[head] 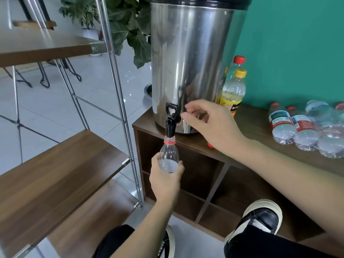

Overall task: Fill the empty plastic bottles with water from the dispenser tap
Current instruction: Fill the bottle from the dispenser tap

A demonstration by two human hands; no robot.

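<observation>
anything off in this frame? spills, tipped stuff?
No spill visible. Oddities: several clear plastic bottles lie on their sides on the brown wooden cabinet, and a loose red cap sits near its front edge, partly behind the right hand.

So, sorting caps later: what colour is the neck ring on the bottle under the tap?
Red: the ring on the bottle, clear in the head view.

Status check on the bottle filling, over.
Left hand grips bottle, mouth under tap. Right hand open beside tap lever. Nothing in the way.
</observation>
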